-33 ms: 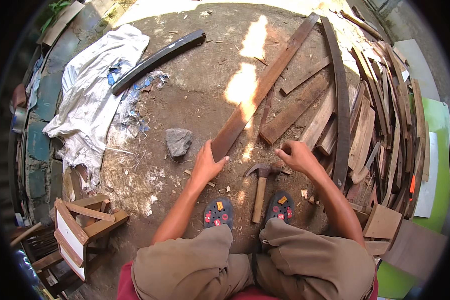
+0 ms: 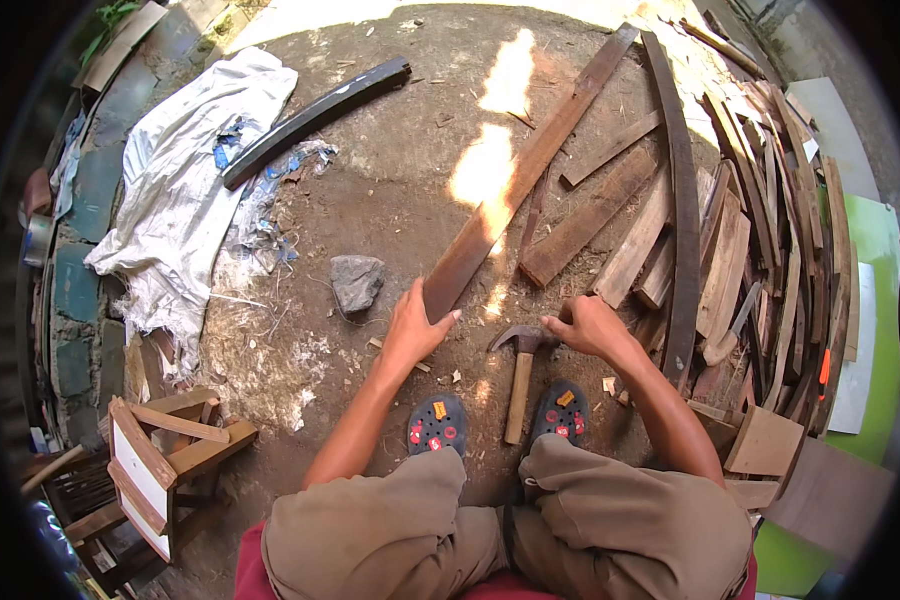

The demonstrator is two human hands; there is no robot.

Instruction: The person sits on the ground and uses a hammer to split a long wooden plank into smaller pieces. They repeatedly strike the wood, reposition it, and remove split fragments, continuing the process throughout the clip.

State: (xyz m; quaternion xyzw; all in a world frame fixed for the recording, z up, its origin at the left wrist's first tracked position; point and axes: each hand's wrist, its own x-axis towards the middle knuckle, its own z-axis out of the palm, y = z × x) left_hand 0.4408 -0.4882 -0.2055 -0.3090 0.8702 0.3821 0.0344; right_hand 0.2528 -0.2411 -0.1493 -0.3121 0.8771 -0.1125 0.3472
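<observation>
Long plank, flat brown wood: near end held between left hand fingers and thumb, rest running forward-right. Claw hammer, wooden handle, metal head, by right hand; curled fingers hidden, can't tell if holding anything. Hammer's right end unclear.

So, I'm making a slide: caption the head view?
Left hand holding a long wooden plank, right hand beside a claw hammer.

Outdoor work yard: hammer, piled timber
</observation>
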